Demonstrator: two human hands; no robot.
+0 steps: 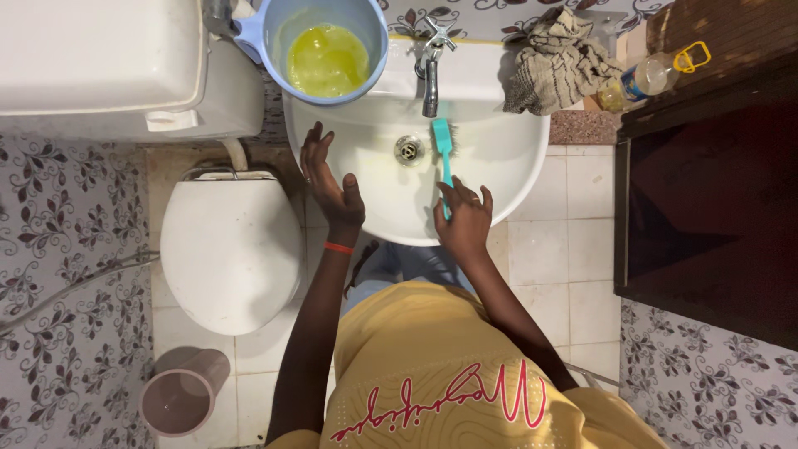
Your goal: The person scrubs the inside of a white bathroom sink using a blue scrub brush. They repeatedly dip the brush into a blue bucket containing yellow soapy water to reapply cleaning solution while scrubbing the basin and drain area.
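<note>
I stand over a white wash basin (499,179). My right hand (462,223) grips the handle of a teal brush (443,145), whose bristle head rests inside the bowl just right of the metal drain (408,150). My left hand (328,183) is flat and open on the basin's left rim, with an orange band at the wrist. A metal tap (431,71) reaches over the bowl from the back.
A blue jug (274,25) of yellow liquid sits on the basin's back left corner. A crumpled patterned cloth (555,62) and a clear bottle (644,81) lie at the right. A closed white toilet (229,249) is to the left, a pinkish bin (179,395) below it, a dark cabinet (706,208) right.
</note>
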